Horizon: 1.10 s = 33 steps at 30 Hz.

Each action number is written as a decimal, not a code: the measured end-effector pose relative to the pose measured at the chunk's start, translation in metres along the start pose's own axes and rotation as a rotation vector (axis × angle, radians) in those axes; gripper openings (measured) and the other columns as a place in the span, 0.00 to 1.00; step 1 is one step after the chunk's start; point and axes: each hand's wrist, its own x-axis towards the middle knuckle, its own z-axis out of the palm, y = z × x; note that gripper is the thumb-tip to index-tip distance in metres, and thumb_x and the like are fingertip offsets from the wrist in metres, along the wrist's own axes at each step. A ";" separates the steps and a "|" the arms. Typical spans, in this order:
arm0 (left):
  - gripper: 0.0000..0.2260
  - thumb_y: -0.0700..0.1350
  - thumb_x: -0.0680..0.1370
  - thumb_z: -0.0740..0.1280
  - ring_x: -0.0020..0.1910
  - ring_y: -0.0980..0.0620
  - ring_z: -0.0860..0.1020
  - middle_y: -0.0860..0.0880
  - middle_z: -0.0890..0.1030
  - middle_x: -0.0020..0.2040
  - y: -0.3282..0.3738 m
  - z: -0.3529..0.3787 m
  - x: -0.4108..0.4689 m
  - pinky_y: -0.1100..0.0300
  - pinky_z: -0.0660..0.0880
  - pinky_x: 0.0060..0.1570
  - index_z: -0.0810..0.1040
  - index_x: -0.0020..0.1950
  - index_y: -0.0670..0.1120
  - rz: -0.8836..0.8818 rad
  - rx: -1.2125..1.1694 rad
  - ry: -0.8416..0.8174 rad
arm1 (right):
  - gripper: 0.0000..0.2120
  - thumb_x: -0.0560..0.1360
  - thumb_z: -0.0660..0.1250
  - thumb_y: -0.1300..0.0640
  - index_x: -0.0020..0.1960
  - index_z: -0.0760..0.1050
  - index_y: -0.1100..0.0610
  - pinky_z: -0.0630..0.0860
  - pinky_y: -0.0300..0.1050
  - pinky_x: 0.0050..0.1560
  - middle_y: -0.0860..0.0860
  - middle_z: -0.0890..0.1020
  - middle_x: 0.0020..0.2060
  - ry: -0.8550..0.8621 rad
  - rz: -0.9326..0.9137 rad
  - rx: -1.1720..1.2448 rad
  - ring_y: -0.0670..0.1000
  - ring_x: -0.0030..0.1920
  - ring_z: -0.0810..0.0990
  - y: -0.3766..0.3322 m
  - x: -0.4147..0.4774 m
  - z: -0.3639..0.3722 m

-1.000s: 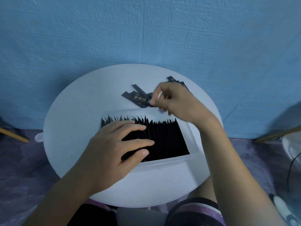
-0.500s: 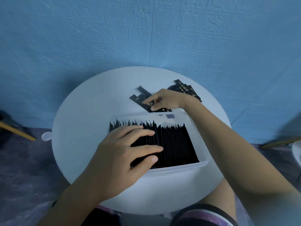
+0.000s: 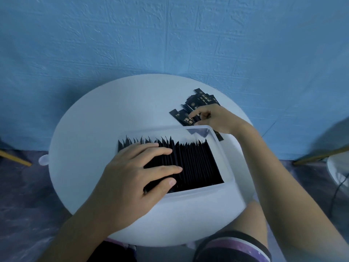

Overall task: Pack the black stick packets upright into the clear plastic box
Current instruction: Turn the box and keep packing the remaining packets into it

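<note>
A clear plastic box (image 3: 200, 191) sits in the middle of the round white table (image 3: 90, 129). Inside it, a dense row of black stick packets (image 3: 196, 163) stands on edge and fills most of the box; a small gap shows at the far right corner. My left hand (image 3: 132, 176) lies across the left part of the row, its fingers spread flat on the packet tops. Behind the box lies a loose pile of black packets (image 3: 202, 98). My right hand (image 3: 217, 120) reaches over the box's far corner onto this pile, and its curled fingertips pinch a packet.
The blue textured wall stands close behind the table. A small white tab (image 3: 43, 160) sticks out at the table's left edge. Wooden legs show at the far left (image 3: 15, 157) and right (image 3: 321, 154), near a white object (image 3: 338, 171). My knee (image 3: 251, 220) is under the front edge.
My right hand dropped from above the box's far edge onto the loose pile and shifted right along it. My left hand stayed on the packed row.
</note>
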 end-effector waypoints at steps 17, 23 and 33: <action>0.14 0.59 0.82 0.60 0.69 0.54 0.74 0.61 0.78 0.66 0.001 0.001 0.000 0.52 0.70 0.68 0.83 0.61 0.64 -0.006 0.000 0.014 | 0.07 0.73 0.74 0.52 0.49 0.79 0.47 0.68 0.43 0.45 0.41 0.77 0.39 0.083 0.103 -0.111 0.50 0.45 0.76 -0.002 0.012 0.010; 0.14 0.59 0.82 0.60 0.68 0.55 0.73 0.62 0.78 0.66 0.001 0.001 0.000 0.53 0.70 0.67 0.83 0.60 0.64 -0.014 -0.004 0.014 | 0.13 0.73 0.74 0.54 0.37 0.72 0.54 0.64 0.44 0.39 0.45 0.72 0.31 0.146 0.101 0.002 0.48 0.33 0.68 -0.006 0.009 0.007; 0.14 0.59 0.82 0.60 0.69 0.55 0.73 0.62 0.78 0.66 0.001 0.002 0.000 0.50 0.71 0.67 0.83 0.61 0.64 -0.016 0.000 0.010 | 0.11 0.75 0.74 0.59 0.44 0.71 0.58 0.63 0.38 0.24 0.50 0.76 0.30 0.250 -0.028 0.548 0.48 0.27 0.68 -0.081 -0.062 -0.030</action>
